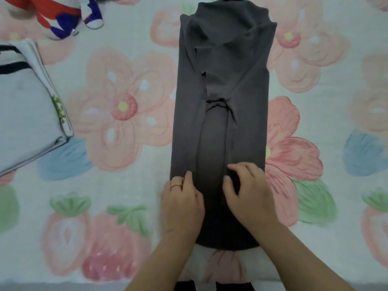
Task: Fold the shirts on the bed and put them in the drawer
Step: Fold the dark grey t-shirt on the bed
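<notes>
Shirt [222, 85] central, left hand [182, 198] and right hand [247, 194] on its near end, folded pile [25, 114] left, toy [69, 15] behind it

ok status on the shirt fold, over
Left hand and right hand both gripping dark grey shirt at its near end. Sides folded in, lying flat. Folded light pile apart, path clear.

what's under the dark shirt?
The flowered sheet shows all round the shirt and likely runs beneath. The left hand and right hand hold its near end from above. Anything else under the fabric is covered.
</notes>
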Demonstrator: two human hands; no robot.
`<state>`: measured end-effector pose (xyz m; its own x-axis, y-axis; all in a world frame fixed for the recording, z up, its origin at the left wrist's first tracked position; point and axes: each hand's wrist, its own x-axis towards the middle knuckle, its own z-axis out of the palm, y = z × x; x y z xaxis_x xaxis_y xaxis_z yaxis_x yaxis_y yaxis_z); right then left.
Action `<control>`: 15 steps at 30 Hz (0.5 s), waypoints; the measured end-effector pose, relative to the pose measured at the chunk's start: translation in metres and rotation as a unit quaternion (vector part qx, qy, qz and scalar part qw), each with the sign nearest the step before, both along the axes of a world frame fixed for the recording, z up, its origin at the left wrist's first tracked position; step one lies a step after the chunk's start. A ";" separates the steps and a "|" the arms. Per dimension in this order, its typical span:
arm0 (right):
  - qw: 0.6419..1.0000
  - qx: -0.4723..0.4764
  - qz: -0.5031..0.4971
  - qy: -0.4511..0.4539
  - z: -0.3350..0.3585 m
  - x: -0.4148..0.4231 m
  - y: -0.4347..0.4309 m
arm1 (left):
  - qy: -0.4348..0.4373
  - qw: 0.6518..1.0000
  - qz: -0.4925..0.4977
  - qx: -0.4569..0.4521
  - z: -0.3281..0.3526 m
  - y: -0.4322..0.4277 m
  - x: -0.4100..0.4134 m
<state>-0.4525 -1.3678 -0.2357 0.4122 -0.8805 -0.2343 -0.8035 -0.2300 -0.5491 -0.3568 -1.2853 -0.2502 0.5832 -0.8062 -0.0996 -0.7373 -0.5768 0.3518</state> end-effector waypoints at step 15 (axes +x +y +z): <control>0.880 0.417 -0.219 -0.069 0.038 -0.049 -0.030 | 0.487 0.853 0.187 0.021 0.037 -0.004 0.050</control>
